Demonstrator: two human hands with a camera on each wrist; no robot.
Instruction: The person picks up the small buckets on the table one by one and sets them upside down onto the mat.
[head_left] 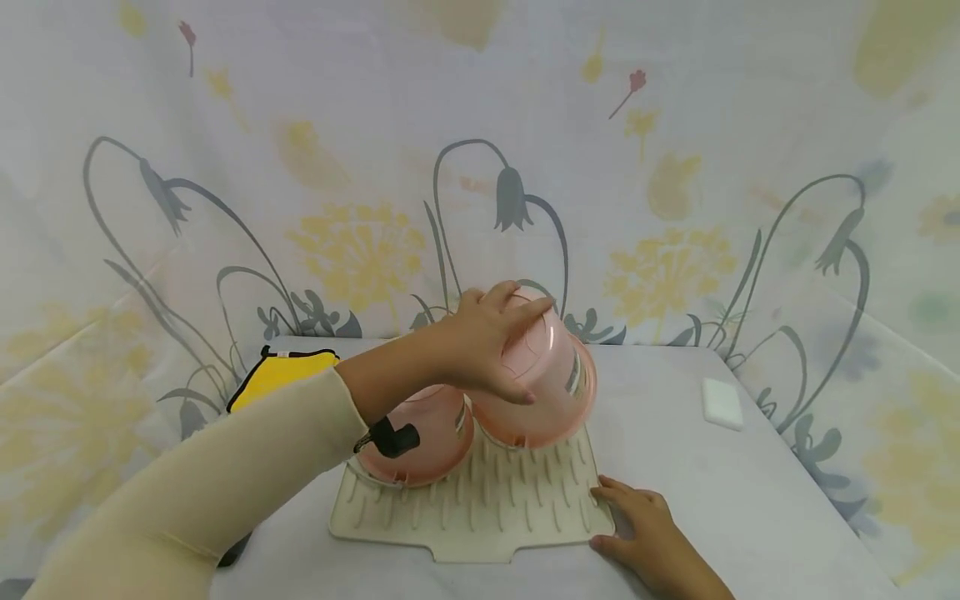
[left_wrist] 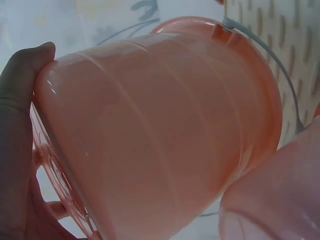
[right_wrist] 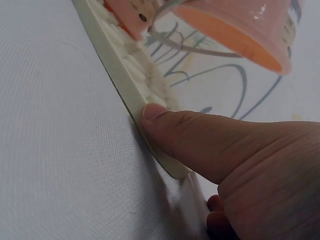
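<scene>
My left hand (head_left: 480, 342) grips the base of a pink bucket (head_left: 551, 396), held upside down and tilted over a cream drying mat (head_left: 525, 512). In the left wrist view, its thumb lies against the side of the bucket and its fingers reach across the base. The right wrist view shows the bucket's open rim raised off the mat, with a thin grey handle hanging below. A second pink bucket (head_left: 423, 442) stands upside down on the mat's left part, partly behind my left forearm. At the mat's front right corner, my right hand (head_left: 648, 529) holds the edge between thumb and fingers.
A yellow item with black trim (head_left: 281, 375) lies behind my left sleeve. On the right of the white tabletop (head_left: 675, 433) is a small white block (head_left: 722, 404). Flower-patterned cloth (head_left: 600, 167) hangs around the table. Part of a black object (head_left: 236, 552) shows beneath the sleeve.
</scene>
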